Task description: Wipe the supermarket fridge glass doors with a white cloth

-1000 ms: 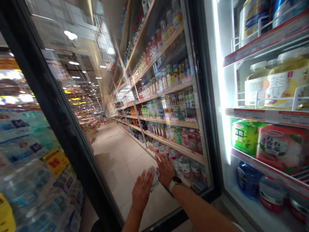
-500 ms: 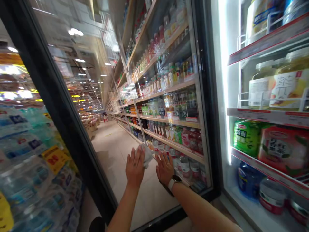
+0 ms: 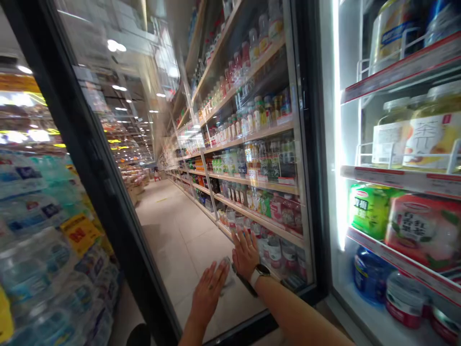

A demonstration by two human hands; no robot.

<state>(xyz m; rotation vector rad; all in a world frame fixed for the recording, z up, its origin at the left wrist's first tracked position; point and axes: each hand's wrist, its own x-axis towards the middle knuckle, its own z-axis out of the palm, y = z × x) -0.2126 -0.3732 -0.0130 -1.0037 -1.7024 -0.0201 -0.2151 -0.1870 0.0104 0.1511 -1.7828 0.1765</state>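
Note:
My left hand [image 3: 209,294] lies against the lower part of a glass door [image 3: 194,250], fingers together and stretched out. Under its fingers a thin pale cloth [image 3: 228,283] is held to the glass, mostly covered by the hand. Higher and to the right, my right hand [image 3: 246,253] rests flat on the same pane with nothing visible in it; a watch [image 3: 262,270] is on its wrist. A dark narrow shape [image 3: 247,282] shows beside that wrist; I cannot make out what it is.
The door's black frame [image 3: 86,158] runs down the left. Right of the door, lit cooler shelves [image 3: 399,175] hold bottles and a red multipack [image 3: 421,230]. Wrapped water bottles [image 3: 39,269] are stacked at left. Drink shelves and an aisle floor [image 3: 158,202] show in the glass.
My left hand has slid down the glass with the cloth, and now sits lower than my right hand. The right hand stays nearly in place.

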